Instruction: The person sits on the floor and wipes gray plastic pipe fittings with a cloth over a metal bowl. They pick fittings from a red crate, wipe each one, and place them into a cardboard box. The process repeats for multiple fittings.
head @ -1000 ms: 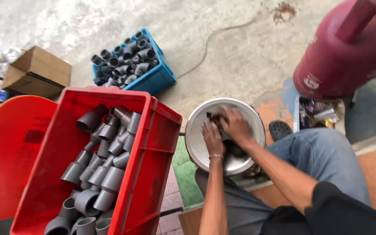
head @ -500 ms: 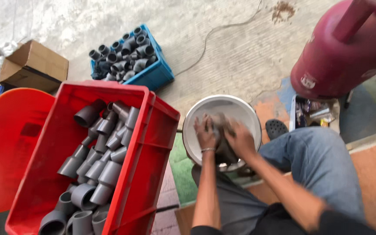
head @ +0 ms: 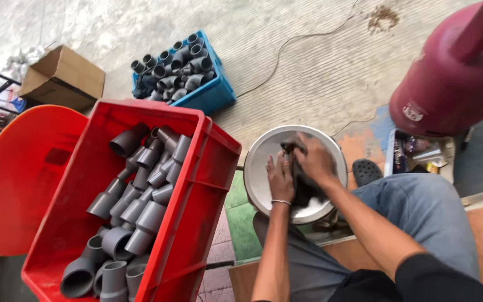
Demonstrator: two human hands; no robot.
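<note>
A round metal basin [head: 259,163] sits by my knees, and both hands are inside it. My right hand [head: 316,162] is closed over a dark grey pipe fitting [head: 293,146] near the basin's far side. My left hand [head: 280,178], with a thin bracelet at the wrist, lies beside it with its fingers against the same fitting. More dark pieces [head: 310,194] lie in the basin under my right wrist; their shape is unclear.
A red crate [head: 197,184] of grey pipe fittings [head: 141,207] stands at my left, next to an orange plastic piece [head: 18,173]. Farther off are a blue crate [head: 214,98] of fittings and a cardboard box [head: 65,78]. A red gas cylinder [head: 454,78], a black sandal [head: 367,169] and a small tray [head: 420,154] are at right.
My hands shifted within the basin, drawing together half a second ago. The right hand is now toward the far rim with the dark fitting showing above its fingers. The camera view shifted slightly.
</note>
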